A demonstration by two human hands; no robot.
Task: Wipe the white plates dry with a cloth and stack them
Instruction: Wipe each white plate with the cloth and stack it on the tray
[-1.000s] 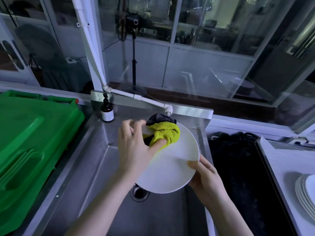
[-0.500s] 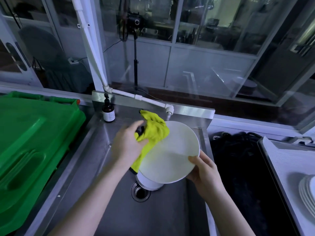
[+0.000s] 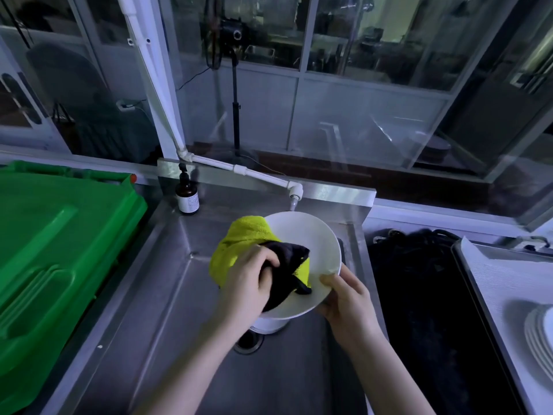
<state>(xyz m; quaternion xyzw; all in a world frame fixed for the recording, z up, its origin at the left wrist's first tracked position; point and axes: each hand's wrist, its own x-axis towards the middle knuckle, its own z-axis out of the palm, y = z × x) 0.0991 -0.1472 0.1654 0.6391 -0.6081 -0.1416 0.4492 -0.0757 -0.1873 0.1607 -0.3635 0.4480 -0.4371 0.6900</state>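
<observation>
Over the steel sink I hold a white plate (image 3: 308, 235), tilted with its upper face toward me. My right hand (image 3: 347, 298) grips its lower right rim, thumb on top. My left hand (image 3: 248, 283) grips a yellow-green and dark grey cloth (image 3: 239, 241) and presses it on the plate's left half. Beneath the plate, more white plates (image 3: 269, 326) sit in the sink, mostly hidden. A stack of white plates (image 3: 538, 333) stands at the right edge on a white tray.
The sink basin (image 3: 167, 295) has a drain (image 3: 248, 341) below the plate. A white tap (image 3: 294, 193) hangs just behind it. A brown bottle (image 3: 187, 199) stands at the back left corner. A green bin lid (image 3: 51, 250) lies left, a black mat (image 3: 425, 310) right.
The plate turned to show its upper face and lowered slightly. My left hand brought the cloth from the plate's top left edge onto its face, dark side up.
</observation>
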